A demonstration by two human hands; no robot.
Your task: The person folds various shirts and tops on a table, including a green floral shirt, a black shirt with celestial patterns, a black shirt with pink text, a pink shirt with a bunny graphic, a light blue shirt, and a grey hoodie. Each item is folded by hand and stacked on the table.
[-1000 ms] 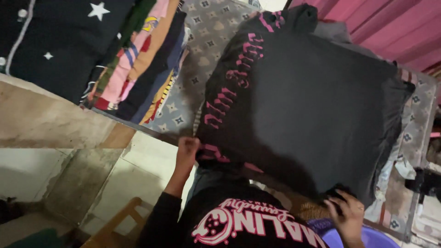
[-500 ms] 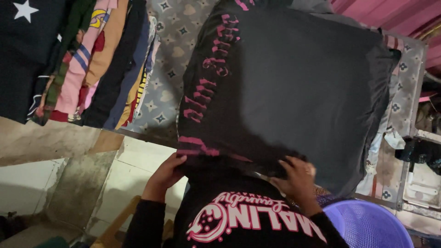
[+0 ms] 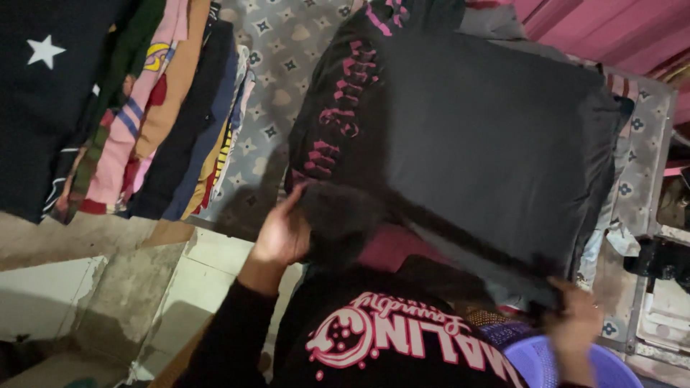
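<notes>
A black garment (image 3: 467, 136) with pink lettering down one sleeve lies spread on a grey patterned cloth (image 3: 277, 86). My left hand (image 3: 282, 231) grips the garment's near left edge, which is bunched and lifted. At the near right corner, my right hand (image 3: 575, 316) pinches the hem. Both arms are in black sleeves, and my black top with a pink print (image 3: 402, 338) fills the bottom of the view. A dull pink patch (image 3: 392, 248) shows under the raised edge.
Folded clothes in several colours (image 3: 144, 108) are stacked at the left, a dark one with a white star (image 3: 43, 52) at the far left. A purple plastic basin (image 3: 535, 359) sits by my right hand. Pink fabric (image 3: 596, 29) hangs at the top right. Tiled floor (image 3: 108, 302) lies lower left.
My hands have spread apart along the garment's near edge: the right slid out to the right corner, and the left has lifted and bunched the left edge.
</notes>
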